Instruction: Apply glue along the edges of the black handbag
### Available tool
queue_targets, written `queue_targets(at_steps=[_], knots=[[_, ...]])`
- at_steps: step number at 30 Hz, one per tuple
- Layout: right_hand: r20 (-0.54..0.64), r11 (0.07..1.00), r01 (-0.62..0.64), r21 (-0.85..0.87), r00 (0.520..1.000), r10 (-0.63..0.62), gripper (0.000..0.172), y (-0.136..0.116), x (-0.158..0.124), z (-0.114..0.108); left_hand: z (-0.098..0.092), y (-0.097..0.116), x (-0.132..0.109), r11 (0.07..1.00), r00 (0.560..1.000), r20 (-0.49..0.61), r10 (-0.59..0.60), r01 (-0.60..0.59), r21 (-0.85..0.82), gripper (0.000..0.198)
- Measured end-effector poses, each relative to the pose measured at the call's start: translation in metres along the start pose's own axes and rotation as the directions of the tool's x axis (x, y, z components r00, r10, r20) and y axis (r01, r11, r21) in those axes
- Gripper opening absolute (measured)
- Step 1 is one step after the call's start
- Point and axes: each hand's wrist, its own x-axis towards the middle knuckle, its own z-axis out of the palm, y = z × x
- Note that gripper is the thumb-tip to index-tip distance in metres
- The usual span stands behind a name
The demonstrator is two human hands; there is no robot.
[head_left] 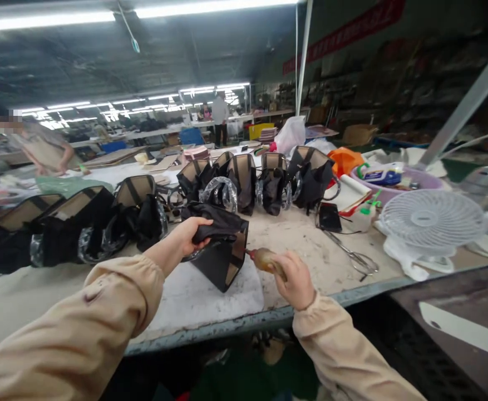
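A black handbag (214,264) with a tan inside lies tilted on a white cloth (177,309) near the table's front edge. My left hand (191,236) is closed on the bag's loose black lining (218,220), thumb on top and fingers below. In my right hand (296,278) is a small yellowish squeeze bottle (264,259) with a red tip, held sideways. Its tip points left and meets the bag's open edge; whether it touches cannot be made out.
Several similar black bags (241,178) with plastic-wrapped handles stand behind and to the left. On the right are scissors (358,259), a phone (329,217), a white fan (431,220) and a purple basin (427,181). Another person (47,147) stands across the table at left.
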Motion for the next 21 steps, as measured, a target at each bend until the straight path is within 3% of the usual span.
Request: queue_targets(at_steps=[8,21], knots=[[-0.002,0.995,0.013,-0.101,1.000,-0.014,0.023,0.002,0.004,-0.006,0.003,0.003,0.004,0.998,1.000,0.012,0.001,-0.002,0.065,0.013],[0.153,0.989,0.014,-0.147,0.988,0.009,0.031,0.010,-0.009,0.014,0.006,0.004,0.006,0.998,0.999,0.038,0.009,-0.012,0.058,0.010]])
